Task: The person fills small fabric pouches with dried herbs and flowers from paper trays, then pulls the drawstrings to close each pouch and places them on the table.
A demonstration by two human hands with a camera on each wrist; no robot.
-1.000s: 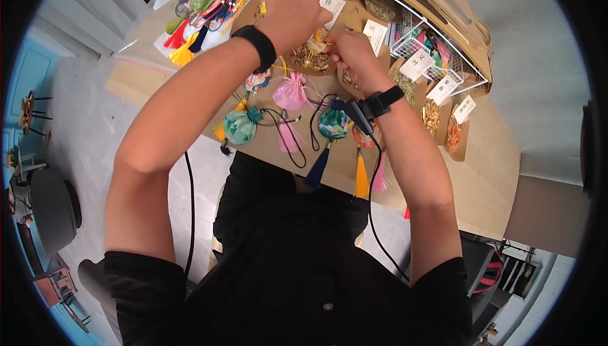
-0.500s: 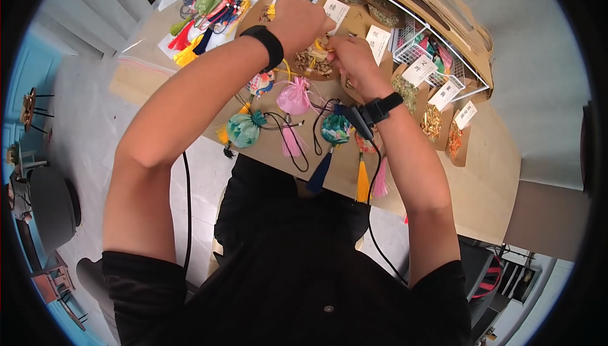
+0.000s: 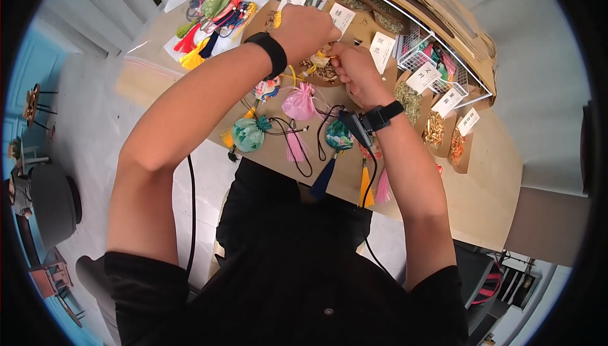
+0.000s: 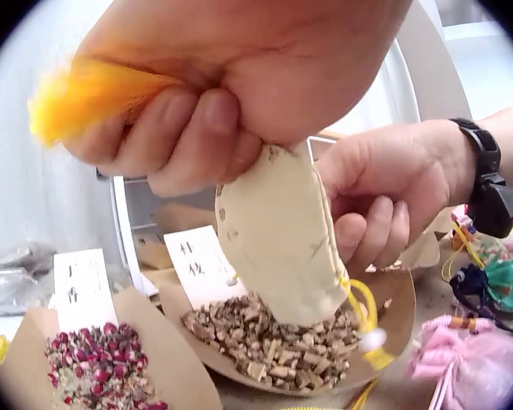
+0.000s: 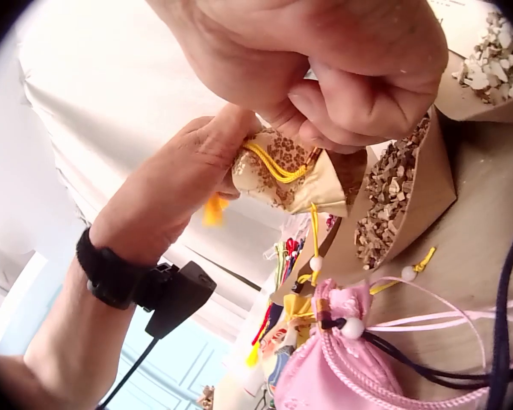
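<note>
On the near side of the brown paper tray of chopped twigs lies a round green satin pouch; closer to that tray sits a glossy pink satin pouch, gathered and puckered at its neck.

Above the tray, the left hand clenches a cream brocade pouch with brown floral patterning, yellow cords and a fluffy orange tassel. The right hand has curled fingers and seems to pinch the pouch's edge. The plain cream end points down to the rough, woody chips; the step looks like working the cloth at its mouth, and the next move calls for keeping that opening spread and steady.

Left of the tray are crinkled crimson buds; behind it stands a stiff white card, and farther off to its right, a white wire basket
</note>
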